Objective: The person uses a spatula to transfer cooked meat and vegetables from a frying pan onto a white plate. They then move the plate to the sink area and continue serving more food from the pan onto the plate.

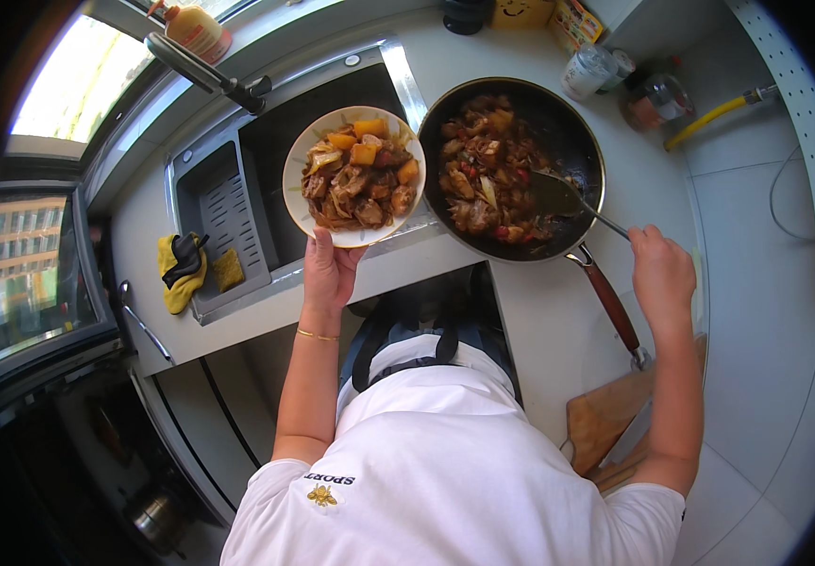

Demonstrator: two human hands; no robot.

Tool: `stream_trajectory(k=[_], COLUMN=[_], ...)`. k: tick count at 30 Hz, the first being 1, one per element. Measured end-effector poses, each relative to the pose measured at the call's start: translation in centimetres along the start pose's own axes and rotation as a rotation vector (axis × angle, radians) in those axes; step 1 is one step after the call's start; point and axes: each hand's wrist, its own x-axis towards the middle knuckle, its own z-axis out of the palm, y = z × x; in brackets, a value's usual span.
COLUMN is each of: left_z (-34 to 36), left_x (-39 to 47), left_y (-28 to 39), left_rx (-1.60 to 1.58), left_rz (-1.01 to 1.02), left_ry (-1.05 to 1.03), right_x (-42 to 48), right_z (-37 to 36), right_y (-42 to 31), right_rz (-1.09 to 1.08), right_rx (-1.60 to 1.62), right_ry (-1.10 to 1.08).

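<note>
My left hand [334, 272] holds a white plate [295, 180] by its near edge, over the sink. Braised meat with orange chunks and onion-like strips [361, 177] is heaped on it. Just right of the plate, a dark frying pan [559, 148] with a wooden handle [609, 301] rests on the counter. More of the stewed meat, with red pepper pieces [485, 177], lies mostly in the pan's left side. My right hand [662, 272] grips the metal handle of a spatula [559, 194], whose dark blade is in the pan at the food's right edge.
Beneath the plate is a grey sink [273, 226] with a faucet [241, 92]. A yellow-black cloth [182, 276], a sponge [228, 269] and a metal utensil [144, 325] lie left. Jars [588, 71] stand behind the pan; a wooden board [602, 417] is near my right forearm.
</note>
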Motion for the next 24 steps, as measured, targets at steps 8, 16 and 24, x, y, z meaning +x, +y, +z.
stream_trajectory(k=[8,16,24], left_z=[0.7,0.3,-0.3], left_x=[-0.2,-0.2,-0.2], left_y=[-0.4,-0.3,-0.3], left_rx=[0.011,-0.053,-0.026], left_rz=[-0.021,-0.03,-0.023], left_ry=[0.003,-0.008,0.004], right_x=[0.7,-0.4,-0.9], right_z=[0.3,0.0,-0.2], right_y=[0.7,0.5,0.6], right_rz=[0.036,0.066,0.117], right_rx=[-0.033,0.184,0.294], right_ry=[0.025,-0.076,-0.04])
